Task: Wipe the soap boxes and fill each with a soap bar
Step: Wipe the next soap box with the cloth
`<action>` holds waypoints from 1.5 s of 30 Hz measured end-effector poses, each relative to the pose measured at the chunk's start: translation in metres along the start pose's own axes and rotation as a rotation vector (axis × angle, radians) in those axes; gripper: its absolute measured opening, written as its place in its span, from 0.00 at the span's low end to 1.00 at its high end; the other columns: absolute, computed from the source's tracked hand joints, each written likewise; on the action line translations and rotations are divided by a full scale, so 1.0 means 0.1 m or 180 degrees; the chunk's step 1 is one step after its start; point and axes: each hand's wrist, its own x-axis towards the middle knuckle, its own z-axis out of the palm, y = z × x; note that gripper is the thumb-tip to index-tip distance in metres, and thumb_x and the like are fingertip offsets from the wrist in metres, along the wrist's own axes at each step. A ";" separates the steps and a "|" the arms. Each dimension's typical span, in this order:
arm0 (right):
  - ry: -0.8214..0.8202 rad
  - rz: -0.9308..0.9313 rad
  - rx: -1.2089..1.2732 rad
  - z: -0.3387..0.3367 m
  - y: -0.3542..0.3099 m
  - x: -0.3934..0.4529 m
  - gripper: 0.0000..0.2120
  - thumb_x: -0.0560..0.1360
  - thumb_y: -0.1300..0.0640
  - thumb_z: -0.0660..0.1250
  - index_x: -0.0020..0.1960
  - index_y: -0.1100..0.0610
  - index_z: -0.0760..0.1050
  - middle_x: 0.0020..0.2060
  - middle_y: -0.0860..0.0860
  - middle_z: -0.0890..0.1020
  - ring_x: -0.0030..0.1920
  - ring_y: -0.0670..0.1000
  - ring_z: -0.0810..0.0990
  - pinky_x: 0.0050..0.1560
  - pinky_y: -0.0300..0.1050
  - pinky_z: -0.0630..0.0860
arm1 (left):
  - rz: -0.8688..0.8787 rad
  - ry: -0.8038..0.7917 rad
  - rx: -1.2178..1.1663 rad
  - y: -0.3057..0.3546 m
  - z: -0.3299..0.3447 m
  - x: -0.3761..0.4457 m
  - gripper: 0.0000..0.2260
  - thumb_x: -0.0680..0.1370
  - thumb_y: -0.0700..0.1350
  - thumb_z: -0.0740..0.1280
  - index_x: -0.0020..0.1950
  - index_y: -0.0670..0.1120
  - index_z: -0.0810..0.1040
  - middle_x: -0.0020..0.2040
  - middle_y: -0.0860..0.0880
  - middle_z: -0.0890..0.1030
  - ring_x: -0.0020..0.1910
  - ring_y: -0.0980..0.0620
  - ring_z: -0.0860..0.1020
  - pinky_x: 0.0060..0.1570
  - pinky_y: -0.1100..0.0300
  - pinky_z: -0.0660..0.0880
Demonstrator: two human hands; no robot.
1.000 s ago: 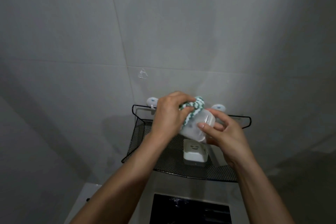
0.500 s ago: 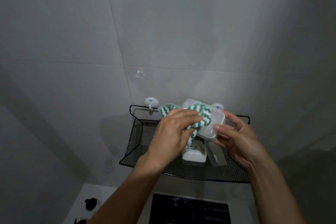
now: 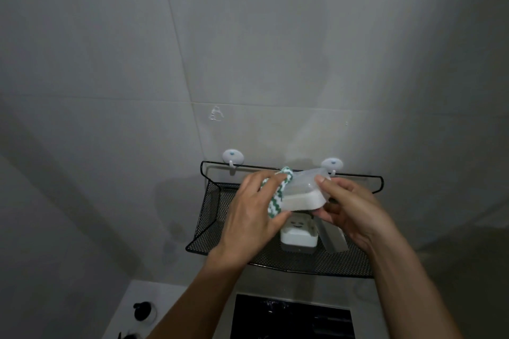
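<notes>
Translucent plastic soap box (image 3: 304, 190), rounded rectangular, white lower half: held in the air above the black wire-mesh wall shelf (image 3: 217, 228), tilted, between my hands. My right hand (image 3: 355, 215) grips its right end, thumb on top, fingers curled beneath. My left hand (image 3: 248, 217) pinches a green-and-white zigzag cloth (image 3: 276, 201) against the box's left end. Below, on the shelf: a second white soap box (image 3: 298, 237) with a small smiling face, a pale flat piece (image 3: 334, 239) leaning just beside it. Shelf hangs from two white round hooks (image 3: 233, 158) on the grey tiled wall (image 3: 110, 63).
</notes>
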 end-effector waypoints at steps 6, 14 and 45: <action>0.0041 -0.0415 -0.0847 -0.01 -0.04 -0.03 0.12 0.71 0.51 0.75 0.52 0.53 0.82 0.40 0.44 0.86 0.37 0.41 0.82 0.38 0.35 0.72 | -0.1108 -0.0138 -0.1425 -0.12 -0.14 0.03 0.22 0.68 0.54 0.76 0.61 0.59 0.77 0.46 0.60 0.81 0.44 0.64 0.79 0.40 0.71 0.75; -0.0438 -0.0379 -0.0680 0.00 0.08 -0.08 0.22 0.73 0.70 0.71 0.60 0.50 0.73 0.46 0.57 0.87 0.46 0.56 0.88 0.38 0.47 0.83 | -0.2021 -0.0283 -0.3161 -0.20 -0.17 -0.01 0.12 0.72 0.42 0.76 0.55 0.49 0.84 0.48 0.48 0.86 0.46 0.49 0.85 0.40 0.65 0.79; -0.0303 -0.0576 -0.0860 0.03 0.17 -0.06 0.25 0.74 0.73 0.68 0.64 0.50 0.77 0.42 0.57 0.88 0.40 0.53 0.87 0.35 0.44 0.82 | 0.0333 -0.0067 0.0351 0.49 -0.08 0.36 0.14 0.77 0.41 0.68 0.63 0.47 0.80 0.57 0.48 0.75 0.54 0.46 0.71 0.46 0.50 0.74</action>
